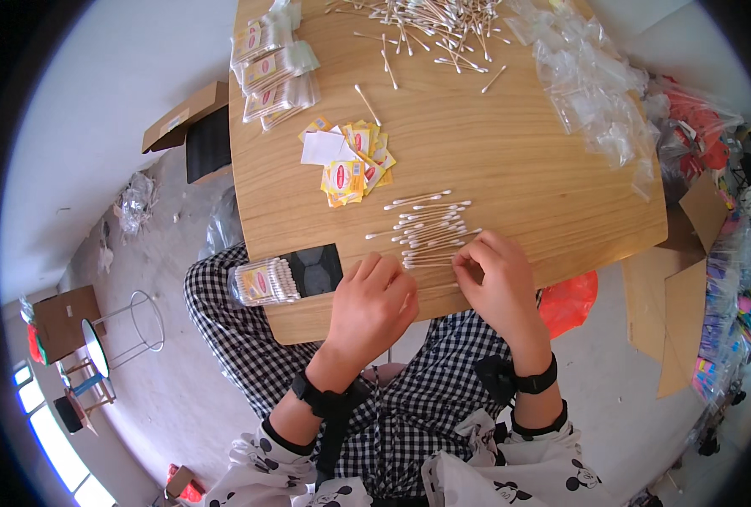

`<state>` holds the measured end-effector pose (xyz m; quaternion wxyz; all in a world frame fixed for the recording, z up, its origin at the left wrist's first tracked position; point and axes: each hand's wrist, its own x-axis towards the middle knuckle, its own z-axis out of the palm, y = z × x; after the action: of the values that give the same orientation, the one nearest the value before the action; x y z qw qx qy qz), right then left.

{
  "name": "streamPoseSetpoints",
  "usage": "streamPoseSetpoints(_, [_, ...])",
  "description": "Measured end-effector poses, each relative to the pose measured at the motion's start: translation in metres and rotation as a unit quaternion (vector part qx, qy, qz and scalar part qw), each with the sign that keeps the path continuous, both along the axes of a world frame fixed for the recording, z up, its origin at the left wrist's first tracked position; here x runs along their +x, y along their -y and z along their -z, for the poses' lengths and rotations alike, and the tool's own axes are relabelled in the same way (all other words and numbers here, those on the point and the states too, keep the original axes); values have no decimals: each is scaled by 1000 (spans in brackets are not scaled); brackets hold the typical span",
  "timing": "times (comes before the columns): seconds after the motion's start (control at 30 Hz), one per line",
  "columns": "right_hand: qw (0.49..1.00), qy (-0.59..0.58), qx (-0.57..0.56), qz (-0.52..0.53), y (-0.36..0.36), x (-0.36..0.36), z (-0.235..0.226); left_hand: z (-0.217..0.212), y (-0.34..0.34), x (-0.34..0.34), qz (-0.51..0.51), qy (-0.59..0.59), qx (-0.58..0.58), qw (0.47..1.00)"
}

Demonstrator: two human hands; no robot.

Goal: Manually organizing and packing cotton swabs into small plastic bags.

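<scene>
A loose row of cotton swabs (430, 228) lies crosswise on the wooden table (561, 220), just beyond my hands. My left hand (375, 296) is closed at the near edge, its knuckles up and fingertips hidden from view. At the right ends of the swabs is my right hand (495, 272), thumb and forefinger curled together; whatever may be between them is too small to tell. Left of my left hand, a clear bag with cotton swabs and a yellow card (264, 281) rests beside a dark rectangular pad (316, 269).
Yellow printed cards (346, 177) lie in a pile at the middle left. Filled swab packets (274, 72) are stacked at the far left. A large swab heap (443, 21) sits at the back; empty clear bags (591, 80) cover the far right. An open cardboard box (679, 296) stands right of the table.
</scene>
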<state>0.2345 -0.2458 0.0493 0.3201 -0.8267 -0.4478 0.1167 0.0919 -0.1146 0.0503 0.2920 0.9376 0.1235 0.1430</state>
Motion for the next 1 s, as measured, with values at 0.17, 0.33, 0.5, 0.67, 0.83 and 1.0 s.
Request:
streamPoseSetpoints(0.17, [998,-29,43,46,1,6,-4,0,-2,18,-57,-3,8,998])
streamPoseSetpoints(0.33, [930,-199,246,185,0,8,19,11,10,15,-180,98,-152,967])
streamPoseSetpoints(0.5, [851,-335,348,208,-25,-15,38,21,14,27,-253,266,-455,811])
streamPoseSetpoints(0.67, [829,-350,398,179,-33,-30,39,22,16,33,-230,290,-483,793])
streamPoseSetpoints(0.83, [838,-354,377,177,-32,-27,31,30,7,31,-187,285,-531,776])
streamPoseSetpoints(1.0, [839,-352,372,185,-32,-12,31,18,5,43,-211,286,-532,769])
